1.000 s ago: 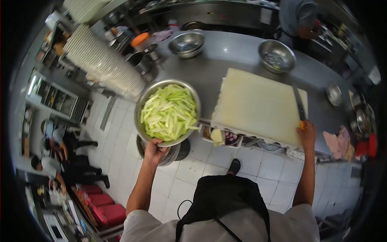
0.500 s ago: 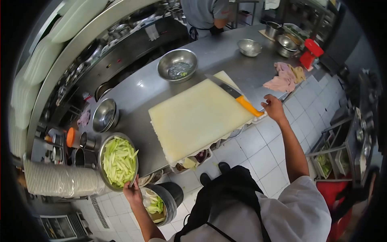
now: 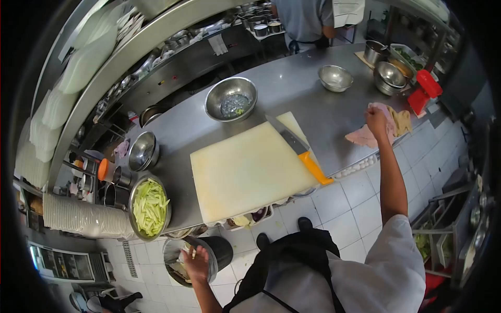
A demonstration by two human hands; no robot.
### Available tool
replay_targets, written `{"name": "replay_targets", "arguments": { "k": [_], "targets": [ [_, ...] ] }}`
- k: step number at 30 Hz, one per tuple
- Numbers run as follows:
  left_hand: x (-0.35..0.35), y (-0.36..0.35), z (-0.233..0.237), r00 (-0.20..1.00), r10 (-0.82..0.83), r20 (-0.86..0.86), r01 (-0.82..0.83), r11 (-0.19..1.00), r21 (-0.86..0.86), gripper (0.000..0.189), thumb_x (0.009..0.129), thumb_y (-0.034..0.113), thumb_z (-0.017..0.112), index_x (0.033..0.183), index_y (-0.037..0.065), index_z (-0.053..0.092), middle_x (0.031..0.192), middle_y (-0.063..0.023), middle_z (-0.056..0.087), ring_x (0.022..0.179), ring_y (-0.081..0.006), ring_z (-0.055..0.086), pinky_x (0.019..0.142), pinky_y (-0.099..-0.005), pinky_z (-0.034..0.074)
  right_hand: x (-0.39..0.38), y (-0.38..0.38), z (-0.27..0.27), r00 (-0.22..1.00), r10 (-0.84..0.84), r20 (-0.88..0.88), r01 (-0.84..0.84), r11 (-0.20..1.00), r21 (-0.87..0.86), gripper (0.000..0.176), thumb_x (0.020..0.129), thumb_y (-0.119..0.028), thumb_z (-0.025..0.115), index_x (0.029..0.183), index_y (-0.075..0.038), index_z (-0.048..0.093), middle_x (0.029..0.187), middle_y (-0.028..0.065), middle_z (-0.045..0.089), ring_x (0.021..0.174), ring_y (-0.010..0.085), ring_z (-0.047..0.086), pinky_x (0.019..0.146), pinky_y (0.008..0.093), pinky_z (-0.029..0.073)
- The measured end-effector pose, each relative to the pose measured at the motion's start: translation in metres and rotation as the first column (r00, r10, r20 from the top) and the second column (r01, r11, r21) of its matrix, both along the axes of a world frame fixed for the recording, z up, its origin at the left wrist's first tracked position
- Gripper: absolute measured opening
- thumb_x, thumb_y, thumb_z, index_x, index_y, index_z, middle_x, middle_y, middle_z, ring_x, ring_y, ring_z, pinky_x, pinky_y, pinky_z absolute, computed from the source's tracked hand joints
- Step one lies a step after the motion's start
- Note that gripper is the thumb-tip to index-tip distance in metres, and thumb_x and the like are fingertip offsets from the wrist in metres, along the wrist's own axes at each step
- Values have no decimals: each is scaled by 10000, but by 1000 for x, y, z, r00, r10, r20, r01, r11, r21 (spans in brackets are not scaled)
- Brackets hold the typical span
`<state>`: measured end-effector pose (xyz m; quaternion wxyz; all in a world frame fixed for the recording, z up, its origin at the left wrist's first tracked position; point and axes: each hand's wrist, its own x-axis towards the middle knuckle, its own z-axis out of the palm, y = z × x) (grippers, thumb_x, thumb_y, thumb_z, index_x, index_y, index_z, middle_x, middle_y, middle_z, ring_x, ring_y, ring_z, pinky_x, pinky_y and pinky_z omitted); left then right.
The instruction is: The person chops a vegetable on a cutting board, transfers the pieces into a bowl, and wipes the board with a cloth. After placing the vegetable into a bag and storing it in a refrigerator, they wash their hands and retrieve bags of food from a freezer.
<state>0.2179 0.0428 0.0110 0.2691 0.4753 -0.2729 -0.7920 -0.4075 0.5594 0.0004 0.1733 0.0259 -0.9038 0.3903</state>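
My right hand (image 3: 377, 123) is at the pink cloth (image 3: 361, 137) on the counter's right side, its fingers closed on the fabric. A tan cloth (image 3: 402, 122) lies against the pink one. My left hand (image 3: 195, 263) hangs over a waste bin (image 3: 210, 269) beside the counter, fingers apart and holding nothing. Just above that hand, a steel bowl (image 3: 166, 221) of cut pale-green vegetable strips (image 3: 149, 207) sits at the counter's left end. On the white cutting board (image 3: 245, 169) lies a knife with an orange handle (image 3: 314, 168), its blade pointing away from me.
Steel bowls (image 3: 230, 99) stand along the counter, one with a little clear content. A red scale-like device (image 3: 425, 91) stands at the right, near stacked bowls (image 3: 390, 78). Stacked containers (image 3: 86, 216) are at left. Another person (image 3: 304, 21) stands across the counter.
My left hand has come off the vegetable bowl and moved down over the bin. My right hand has reached forward and right, onto the pink cloth. The view has shifted somewhat.
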Motion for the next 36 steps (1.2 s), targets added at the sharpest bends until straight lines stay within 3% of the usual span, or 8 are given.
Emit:
{"name": "replay_targets", "arguments": {
  "k": [4, 7, 11, 15, 19, 28, 30, 36],
  "targets": [
    [-36, 51, -6, 990, -93, 108, 95, 995, -12, 549, 965, 563, 482, 1318, 143, 461, 1095, -95, 597, 980, -278, 573, 881, -421, 475, -51, -69, 6, 861, 225, 457, 304, 493, -815, 233, 839, -214, 708, 784, 3, 645, 709, 96, 636, 739, 167, 634, 630, 299, 515],
    [-50, 87, 8, 974, -100, 202, 123, 987, -103, 554, 963, 486, 541, 1366, 117, 445, 1081, -87, 615, 961, -255, 592, 860, -411, 489, -85, -103, -19, 812, 276, 513, 411, 354, -840, 251, 805, -220, 750, 884, -6, 646, 853, 113, 658, 806, 191, 635, 682, 328, 533],
    [-49, 126, 34, 910, 12, 414, 120, 949, -291, 427, 954, 336, 606, 1278, 66, 535, 1053, -104, 633, 897, -259, 644, 751, -404, 540, -67, -70, -32, 961, -136, 240, 177, 972, -156, 536, 791, -396, 745, 1125, 0, 606, 1116, 183, 635, 907, 314, 644, 816, 451, 516],
    [-27, 149, 38, 847, 100, 522, 121, 920, -372, 430, 950, 303, 616, 1285, 47, 532, 1072, -128, 639, 930, -269, 653, 767, -409, 553, -40, 32, -11, 899, -437, 13, 399, 833, 383, 702, 813, -526, 668, 1271, -4, 560, 1172, 265, 622, 1137, 402, 573, 936, 517, 450],
    [-37, 143, 40, 832, 13, 555, 258, 876, -408, 433, 933, 265, 645, 1272, 12, 551, 1066, -113, 661, 913, -224, 659, 775, -372, 551, -72, 126, -116, 995, -42, -87, 84, 819, 568, 515, 834, -455, 663, 1101, -15, 652, 923, 233, 691, 874, 428, 654, 802, 465, 526],
    [-177, 162, 100, 832, -289, 474, 545, 589, -597, 341, 964, 147, 607, 1263, -14, 586, 1101, -92, 658, 943, -160, 641, 804, -287, 529, -78, 151, -26, 888, 90, -451, 136, 886, 444, 367, 956, -325, 566, 1031, 18, 672, 1006, 236, 675, 921, 426, 636, 796, 436, 498],
    [-198, 173, 110, 843, -326, 427, 537, 550, -640, 349, 971, 174, 595, 1263, -17, 585, 1107, -109, 659, 954, -170, 643, 809, -301, 537, -44, 117, 42, 956, -100, -275, 174, 950, 260, 376, 963, -330, 571, 1073, 12, 681, 1074, 214, 679, 974, 400, 641, 842, 389, 494],
    [-271, 217, 149, 729, -669, 146, 570, 475, -671, 545, 1002, 395, 517, 1382, 8, 460, 1231, -173, 590, 1133, -268, 589, 931, -403, 503, 62, 8, 187, 869, 152, -471, -234, 965, -119, 318, 935, -218, 659, 1156, 10, 674, 1019, 99, 714, 890, 121, 660, 786, 245, 503]
  ]
}}
